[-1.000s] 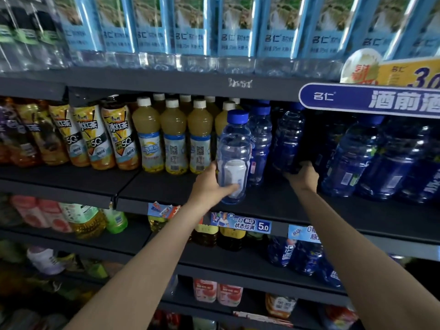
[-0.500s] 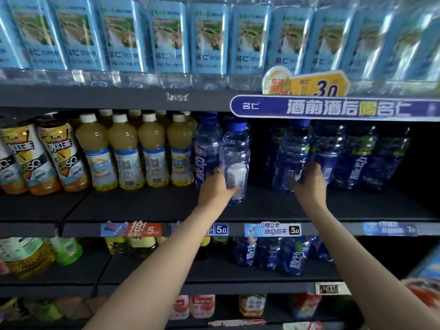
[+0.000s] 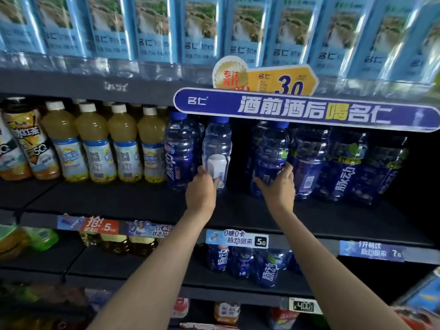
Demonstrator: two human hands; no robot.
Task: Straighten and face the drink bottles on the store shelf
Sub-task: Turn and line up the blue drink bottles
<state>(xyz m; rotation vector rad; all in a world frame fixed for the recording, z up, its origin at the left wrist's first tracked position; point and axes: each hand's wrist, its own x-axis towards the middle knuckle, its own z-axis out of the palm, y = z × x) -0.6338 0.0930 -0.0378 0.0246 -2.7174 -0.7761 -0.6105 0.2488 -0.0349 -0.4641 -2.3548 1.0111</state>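
Observation:
A pale clear bottle with a blue cap and a white back label (image 3: pixel 216 148) stands upright on the middle shelf (image 3: pixel 119 198). My left hand (image 3: pixel 202 189) grips its lower part, thumb over the label. To its right, my right hand (image 3: pixel 277 184) grips the lower half of a dark blue bottle (image 3: pixel 271 151), also upright. Another blue bottle (image 3: pixel 178 153) stands just left of the pale one, its label facing out. More blue bottles (image 3: pixel 342 163) line the shelf to the right, some turned askew.
Yellow juice bottles (image 3: pixel 123 144) and iced tea bottles (image 3: pixel 26 141) fill the shelf's left part. A blue banner (image 3: pixel 309 110) hangs over the bottle tops. Light blue water packs (image 3: pixel 202 29) sit on the shelf above. Price tags (image 3: pixel 237 238) line the shelf edge.
The view has shifted right and closer. My right hand has moved from reaching among the blue bottles to gripping one. My left hand keeps holding the pale bottle.

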